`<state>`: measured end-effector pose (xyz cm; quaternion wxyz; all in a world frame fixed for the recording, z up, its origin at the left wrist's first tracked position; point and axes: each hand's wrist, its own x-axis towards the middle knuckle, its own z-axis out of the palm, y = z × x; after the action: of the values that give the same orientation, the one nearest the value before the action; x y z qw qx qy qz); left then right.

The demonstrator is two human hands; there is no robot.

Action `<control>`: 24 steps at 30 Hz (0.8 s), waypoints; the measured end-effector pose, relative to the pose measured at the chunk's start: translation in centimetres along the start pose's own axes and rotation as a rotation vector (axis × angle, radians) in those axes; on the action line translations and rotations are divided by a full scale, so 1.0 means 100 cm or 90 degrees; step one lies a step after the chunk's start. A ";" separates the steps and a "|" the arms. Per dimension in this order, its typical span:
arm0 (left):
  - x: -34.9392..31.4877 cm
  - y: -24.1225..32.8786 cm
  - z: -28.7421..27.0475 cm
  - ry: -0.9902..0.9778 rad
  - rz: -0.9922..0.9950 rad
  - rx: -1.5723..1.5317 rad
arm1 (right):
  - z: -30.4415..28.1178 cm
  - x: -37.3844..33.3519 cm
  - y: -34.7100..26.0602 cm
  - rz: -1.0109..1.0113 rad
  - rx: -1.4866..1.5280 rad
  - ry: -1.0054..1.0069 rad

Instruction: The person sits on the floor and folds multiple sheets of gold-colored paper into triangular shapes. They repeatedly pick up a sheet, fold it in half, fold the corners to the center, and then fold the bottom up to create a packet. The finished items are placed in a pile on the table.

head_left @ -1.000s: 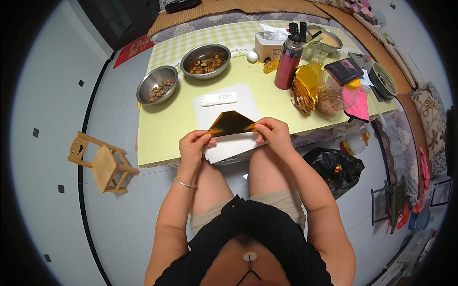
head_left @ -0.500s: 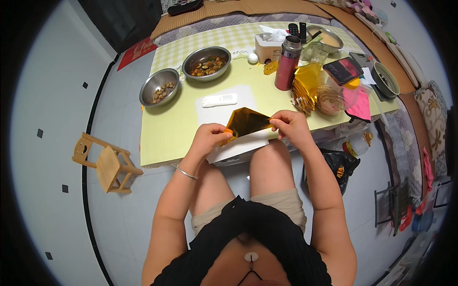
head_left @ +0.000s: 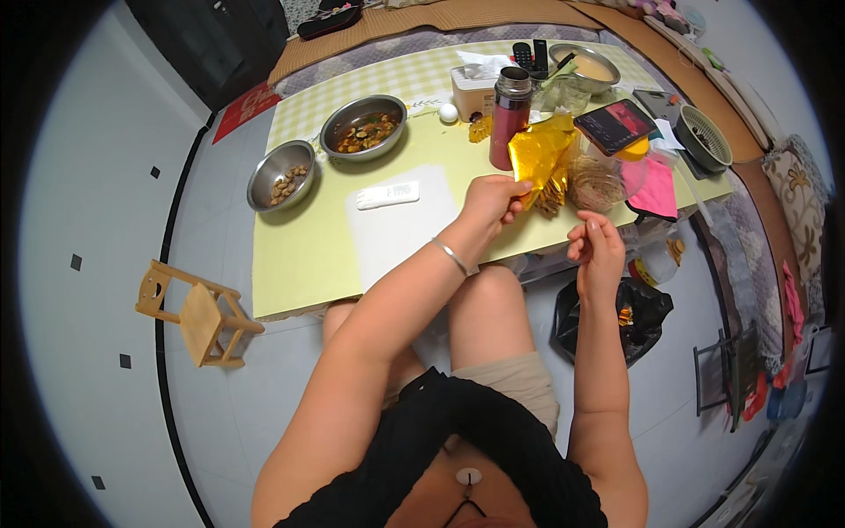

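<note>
My left hand (head_left: 500, 201) reaches across to the right, over the table's near edge. Its thumb and fingers grip the corner of a shiny folded gold foil sheet (head_left: 539, 158). That sheet stands up in front of the pink flask (head_left: 510, 119) and a pile of gold foil pieces (head_left: 552, 195), partly covering both. Off the table's front edge, my right hand (head_left: 598, 251) is raised with curled fingers and the thumb close to them; whatever they may pinch is too small to see. Nearest to it is a round clear tub (head_left: 597, 180) of thin brownish strands.
A white sheet (head_left: 387, 238) bears a white flat packet (head_left: 388, 195). Two metal bowls (head_left: 364, 99) hold food at the left. A phone (head_left: 615, 126), pink cloth (head_left: 652, 187) and green basket (head_left: 704, 138) crowd the right. A black bag (head_left: 647, 321) and small wooden chair (head_left: 204, 321) stand on the floor.
Both hands held the gold foil above the white sheet. The left has carried it right to the foil pile; the right has let go of it and moved right.
</note>
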<state>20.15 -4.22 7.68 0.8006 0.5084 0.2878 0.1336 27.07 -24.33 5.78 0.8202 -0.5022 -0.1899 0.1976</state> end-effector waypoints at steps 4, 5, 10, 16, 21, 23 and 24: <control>0.016 0.007 0.032 0.028 -0.043 -0.065 | -0.022 -0.015 0.006 0.036 -0.012 0.021; 0.020 0.008 0.037 0.036 -0.027 -0.013 | -0.026 -0.018 0.007 0.044 -0.015 0.027; 0.048 0.010 0.046 0.069 0.023 0.131 | -0.025 -0.024 0.017 0.066 -0.006 0.022; 0.074 0.000 0.032 0.045 0.117 0.224 | 0.005 -0.029 0.031 0.067 -0.066 -0.060; 0.018 0.013 -0.001 0.067 0.178 0.427 | 0.025 -0.034 0.053 0.103 -0.164 -0.150; -0.005 0.010 -0.035 0.071 0.228 0.502 | 0.041 -0.038 0.060 0.065 -0.281 -0.202; -0.019 0.006 -0.057 0.088 0.300 0.598 | 0.047 -0.039 0.065 -0.082 -0.405 -0.249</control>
<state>15.28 -0.74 7.00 0.4141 0.8531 0.2469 0.1996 20.49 -20.05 1.48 0.5820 -0.6718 -0.4260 0.1688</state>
